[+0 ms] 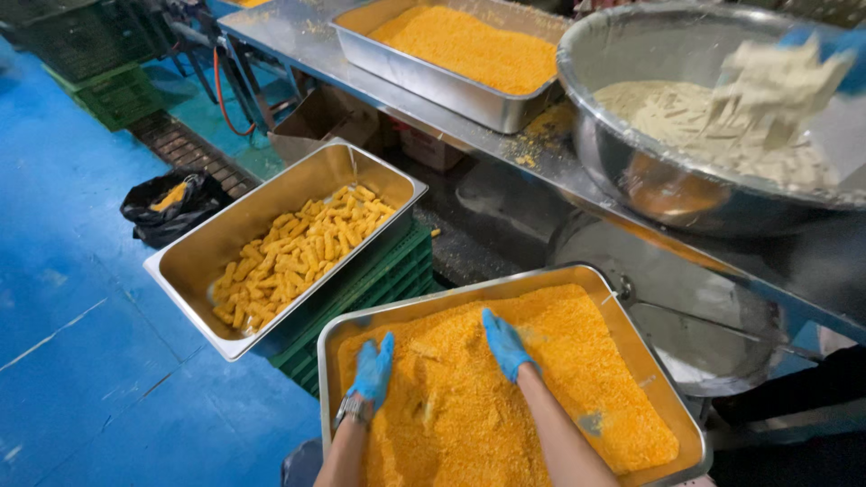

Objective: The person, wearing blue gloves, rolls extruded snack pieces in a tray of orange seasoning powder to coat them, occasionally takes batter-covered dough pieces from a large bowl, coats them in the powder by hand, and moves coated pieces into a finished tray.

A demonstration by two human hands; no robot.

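Observation:
My left hand (373, 370) and my right hand (505, 344) both wear blue gloves and press flat into orange breadcrumbs that fill a steel tray (622, 311) right in front of me. The fingers of both hands are spread and partly sunk in the crumbs; whether anything lies under them is hidden. A wristwatch sits on my left wrist. To the left, a second steel tray (194, 261) holds several breaded yellow sticks (298, 257).
A green crate (379, 280) supports the stick tray. On the steel counter (298, 36) stand another crumb tray (433, 81) and a large steel bowl (631, 171) of pale battered sticks, stirred by another person's blue-gloved hand (843, 54). Blue floor, black bag (171, 207) at left.

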